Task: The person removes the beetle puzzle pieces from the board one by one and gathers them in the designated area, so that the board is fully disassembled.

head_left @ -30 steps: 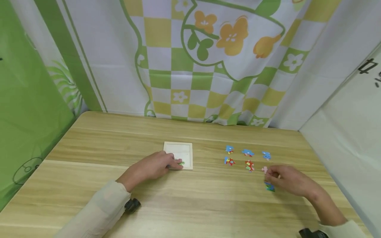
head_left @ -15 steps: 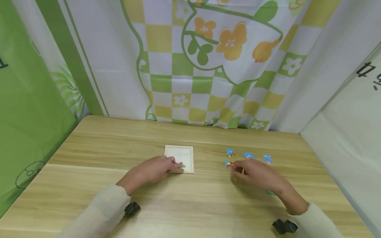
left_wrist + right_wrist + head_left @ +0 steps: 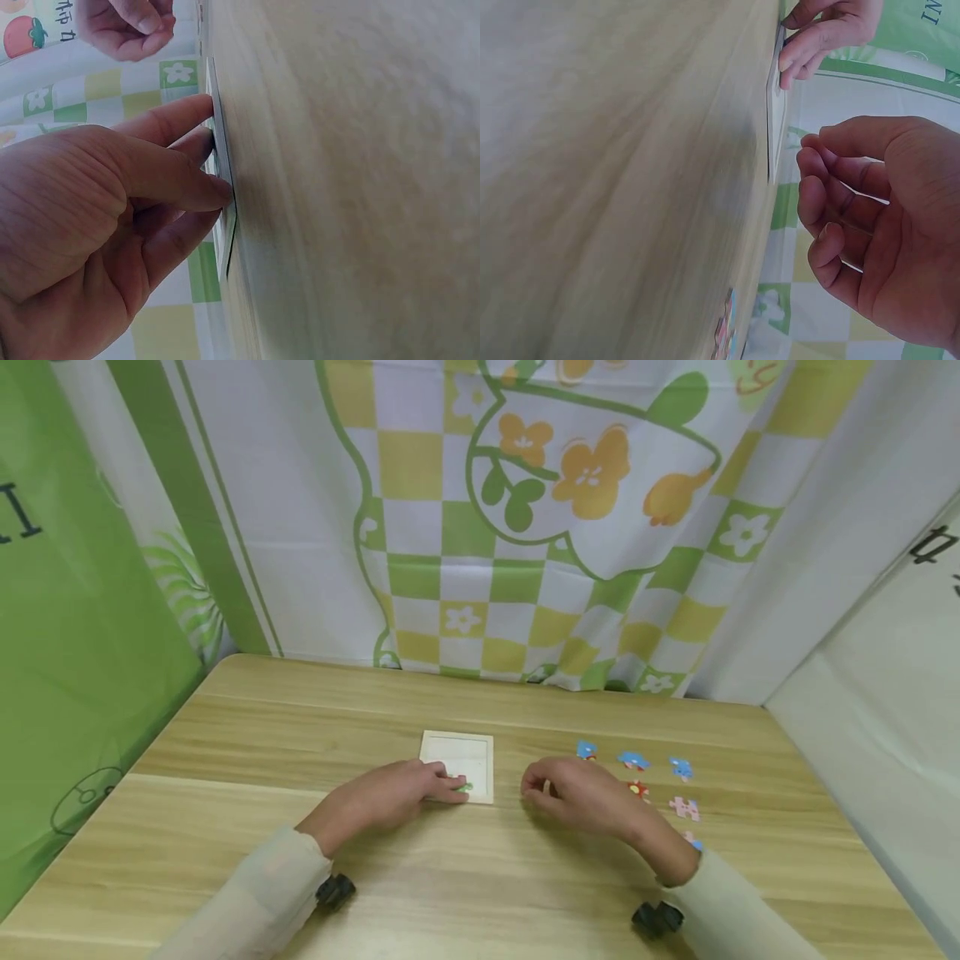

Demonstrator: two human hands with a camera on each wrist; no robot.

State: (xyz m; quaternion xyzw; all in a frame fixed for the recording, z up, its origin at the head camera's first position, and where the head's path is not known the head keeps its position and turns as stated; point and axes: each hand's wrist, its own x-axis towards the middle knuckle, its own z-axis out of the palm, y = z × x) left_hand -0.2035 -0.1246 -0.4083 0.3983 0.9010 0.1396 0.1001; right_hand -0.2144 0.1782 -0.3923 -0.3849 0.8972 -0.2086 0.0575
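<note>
A small pale wooden puzzle tray (image 3: pixel 468 752) lies flat mid-table. My left hand (image 3: pixel 452 790) rests on its near left corner, fingers stretched over a green piece (image 3: pixel 464 787) set in the tray; in the left wrist view the thumb (image 3: pixel 217 187) touches the tray's edge (image 3: pixel 225 225). My right hand (image 3: pixel 537 789) hovers just right of the tray, fingers curled with thumb and forefinger pinched together (image 3: pixel 814 161) on a small puzzle piece that is almost wholly hidden. The tray's edge (image 3: pixel 776 112) lies close beyond those fingertips.
Loose pieces lie in rows on the right of the wooden table (image 3: pixel 300 735): blue ones (image 3: pixel 633 761), a red one (image 3: pixel 638 789), a pink one (image 3: pixel 685 807). A patterned curtain (image 3: pixel 525 568) hangs behind; a green wall stands left and a white wall right.
My right hand went from the far right pieces to the red piece at the rows' left end, then leftward to the tray; that piece's spot is bare. The left hand stayed put.
</note>
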